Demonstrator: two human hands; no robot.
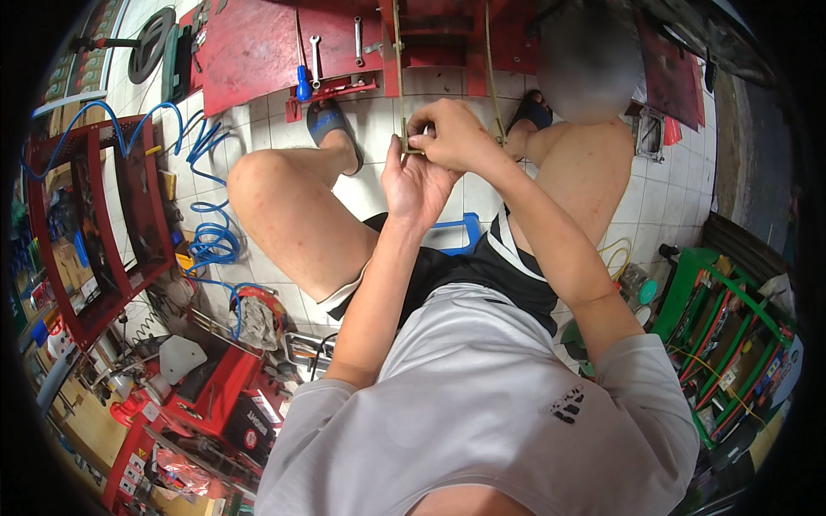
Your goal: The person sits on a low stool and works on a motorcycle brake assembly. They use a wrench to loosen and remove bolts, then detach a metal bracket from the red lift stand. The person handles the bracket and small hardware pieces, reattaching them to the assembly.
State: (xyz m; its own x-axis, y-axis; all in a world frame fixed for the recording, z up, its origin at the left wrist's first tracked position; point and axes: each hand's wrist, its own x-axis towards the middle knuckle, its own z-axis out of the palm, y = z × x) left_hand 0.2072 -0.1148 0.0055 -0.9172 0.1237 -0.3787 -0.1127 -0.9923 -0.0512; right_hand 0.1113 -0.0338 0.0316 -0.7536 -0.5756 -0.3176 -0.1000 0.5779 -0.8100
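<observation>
Head view showed both hands raised together between the knees, working on a thin olive-green cord [399, 77] that ran down from the red bench above. Right hand [452, 133] lay on top, its fingers [423, 129] curled and pressed together, pinching the cord where a short piece of it crossed sideways at the fingertips. Left hand [415, 185] sat directly beneath, palm turned up toward the camera, its fingertips closed on the same short crosswise piece from below. The two hands touched each other at that spot. Whether the piece was a knot or a small fitting could not be told.

A second strand [491, 77] of the same cord ran down just right of the hands and passed behind the right hand's knuckles.

Beyond the hands, the person sat with bare knees spread, feet in a dark slipper [327, 120] on the white tiled floor [379, 120]. Red workbench [258, 52] stood ahead, with spanners [316, 56] lying on it and a blue-handled screwdriver [303, 84] at its edge. A coiled blue air hose [211, 245] hung well to the left beside a red shelf frame [95, 224]. A blue stool [452, 232] showed under the forearms. A green tool rack [723, 327] stood well apart at the right.
</observation>
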